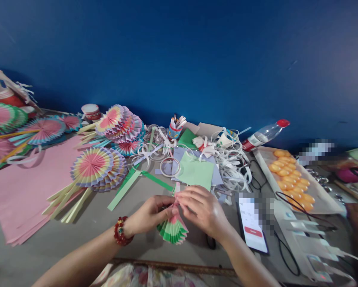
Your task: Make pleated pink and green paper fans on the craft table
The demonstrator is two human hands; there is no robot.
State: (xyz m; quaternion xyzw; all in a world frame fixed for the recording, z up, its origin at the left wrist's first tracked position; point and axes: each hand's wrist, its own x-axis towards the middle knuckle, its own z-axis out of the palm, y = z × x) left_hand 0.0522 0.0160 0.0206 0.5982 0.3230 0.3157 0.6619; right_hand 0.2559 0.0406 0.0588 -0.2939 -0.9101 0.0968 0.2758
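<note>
At six o'clock, the left hand (149, 215) and right hand (203, 208), fingers partly curled, pinch a pleated paper fan (173, 232) over the table (92, 221). From them, a phone (251, 224) lies at three o'clock.

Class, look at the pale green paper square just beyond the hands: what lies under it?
Purple paper shows past the edges of the pale green square. Whatever lies beneath the square's middle is covered, so it cannot be seen.

The paper fan (173, 231) shows bands of pink, pale green and vivid green.
</note>
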